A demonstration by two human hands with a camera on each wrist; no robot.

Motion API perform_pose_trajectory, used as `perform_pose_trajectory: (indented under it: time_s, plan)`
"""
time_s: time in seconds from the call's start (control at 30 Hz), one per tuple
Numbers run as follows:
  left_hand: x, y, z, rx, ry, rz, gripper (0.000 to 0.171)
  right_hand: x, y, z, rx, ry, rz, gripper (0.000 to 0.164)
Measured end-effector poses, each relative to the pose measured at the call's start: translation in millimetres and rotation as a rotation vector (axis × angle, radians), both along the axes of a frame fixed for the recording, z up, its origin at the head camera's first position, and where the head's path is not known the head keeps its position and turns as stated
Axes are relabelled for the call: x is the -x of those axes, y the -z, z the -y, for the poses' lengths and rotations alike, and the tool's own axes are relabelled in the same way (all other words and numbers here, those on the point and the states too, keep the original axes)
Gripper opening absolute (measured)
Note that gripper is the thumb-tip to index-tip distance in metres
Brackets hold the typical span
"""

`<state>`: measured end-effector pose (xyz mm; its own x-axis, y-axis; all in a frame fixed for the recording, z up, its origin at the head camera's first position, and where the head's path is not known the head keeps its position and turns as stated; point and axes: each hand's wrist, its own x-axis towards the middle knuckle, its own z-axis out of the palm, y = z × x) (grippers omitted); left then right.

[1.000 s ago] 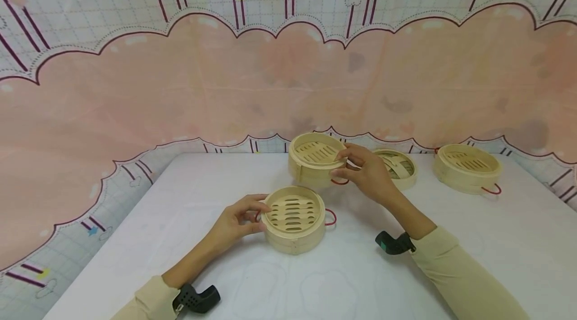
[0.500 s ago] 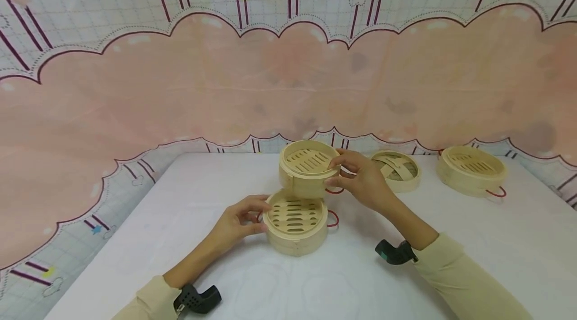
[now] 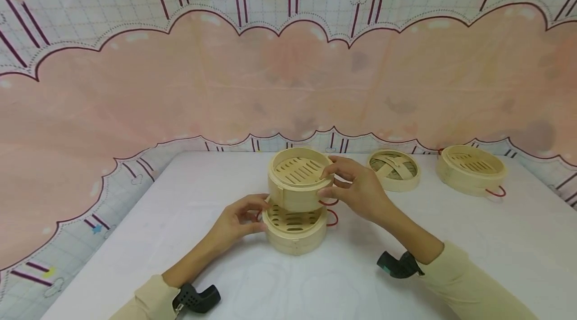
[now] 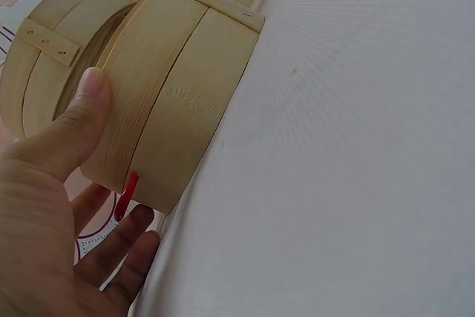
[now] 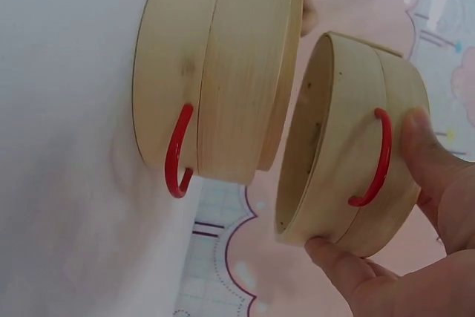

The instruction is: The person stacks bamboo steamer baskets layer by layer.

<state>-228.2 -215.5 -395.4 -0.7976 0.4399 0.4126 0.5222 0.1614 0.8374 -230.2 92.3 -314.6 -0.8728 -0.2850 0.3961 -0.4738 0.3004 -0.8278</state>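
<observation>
A bamboo steamer basket with a slatted floor and red loop handles stands on the white table. At its left side my left hand grips it, with the thumb on the upper rim and the fingers low by the red handle, as the left wrist view shows. Over its rear half is a second steamer basket, pinched at its right side by my right hand. In the right wrist view this upper basket is tilted, and a gap parts it from the lower basket.
Behind the right hand a round woven bamboo lid lies on the table. Farther right stands another steamer basket with red handles. A printed cloth hangs behind the table.
My right hand has brought the upper basket left, down and nearer, so it now covers the rear of the lower basket. My left hand and the lower basket have stayed put.
</observation>
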Motion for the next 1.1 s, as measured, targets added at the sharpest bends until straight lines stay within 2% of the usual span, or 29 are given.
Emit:
perform_pose_trajectory:
  time_s: [0.43,0.73,0.87,1.1]
  plan:
    - [-0.7,1.4,0.2,0.01,0.002,0.005,0.036,-2.7,8.3,1.7,-0.086,0.033,-0.072,0.027]
    - [-0.9,-0.1,-0.7,0.017,0.0,-0.001,0.038,-3.8,12.2,0.3,-0.076,0.007,-0.024,0.026]
    - [-0.8,-0.4,-0.8,0.028,-0.018,-0.01,0.048,-5.5,12.3,1.6,-0.076,-0.013,-0.003,0.026]
    - [0.6,-0.1,-0.1,0.032,-0.019,-0.017,0.077,-5.3,12.2,3.2,-0.096,-0.033,0.024,0.027]
